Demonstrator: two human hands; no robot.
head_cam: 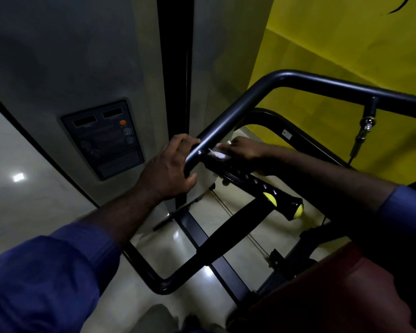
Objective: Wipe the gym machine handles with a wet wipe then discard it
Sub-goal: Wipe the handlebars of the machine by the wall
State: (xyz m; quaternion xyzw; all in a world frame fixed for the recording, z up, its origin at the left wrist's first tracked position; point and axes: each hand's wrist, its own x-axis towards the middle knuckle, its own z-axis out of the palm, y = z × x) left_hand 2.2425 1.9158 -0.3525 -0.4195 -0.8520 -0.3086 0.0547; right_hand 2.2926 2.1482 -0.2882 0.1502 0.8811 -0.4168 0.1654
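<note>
A black curved bar handle (240,109) of the gym machine runs from the upper right down to the middle of the view. My left hand (171,167) wraps around the bar's lower end, fingers over the top and thumb below. Just right of it my right hand (244,151) presses a small white wet wipe (217,153) against the bar. Most of the wipe is hidden under my fingers. Both forearms come out of blue sleeves.
A grey weight-stack housing with a dark instruction panel (103,138) stands at left. A steel cable clip (366,127) hangs from the bar at right. Below lie a black frame (202,248), yellow-tipped adjuster (283,204), red seat pad (334,292) and glossy floor. A yellow wall (346,49) is behind.
</note>
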